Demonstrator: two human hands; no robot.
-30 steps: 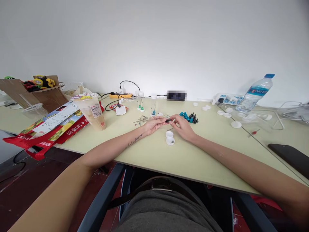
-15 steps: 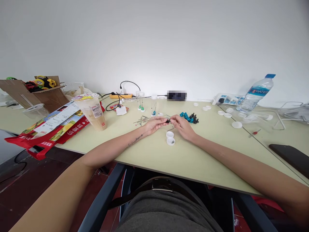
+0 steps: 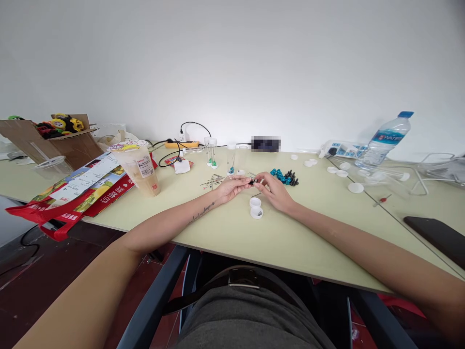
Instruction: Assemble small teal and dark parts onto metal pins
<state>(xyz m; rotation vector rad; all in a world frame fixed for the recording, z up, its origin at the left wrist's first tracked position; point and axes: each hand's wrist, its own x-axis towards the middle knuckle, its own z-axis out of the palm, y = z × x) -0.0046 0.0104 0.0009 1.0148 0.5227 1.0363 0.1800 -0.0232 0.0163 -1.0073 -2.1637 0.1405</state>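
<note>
My left hand (image 3: 232, 188) is closed in a pinch on a small black part (image 3: 252, 182) above the table. Right at its side, the fingertips of my right hand (image 3: 273, 191) are closed against the same part; its exact kind is too small to make out. Below the hands are two white caps, an upper one (image 3: 255, 202) and a lower one (image 3: 256, 213) with small metal bits inside. Beyond my right hand lie a heap of blue parts (image 3: 278, 175) and several black screw-like pieces (image 3: 291, 178). Thin metal rods (image 3: 214, 180) are scattered left of my left hand.
Clear tubes (image 3: 211, 152) with coloured pieces stand at the back. A drink cup (image 3: 143, 169) and a red bag (image 3: 65, 211) sit at left, near a cardboard box (image 3: 76, 148). A water bottle (image 3: 387, 140), white lids (image 3: 356, 187) and a phone (image 3: 436, 237) are at right.
The fingers of my right hand have closed in slightly to the left around the black part. My left hand has stayed almost still.
</note>
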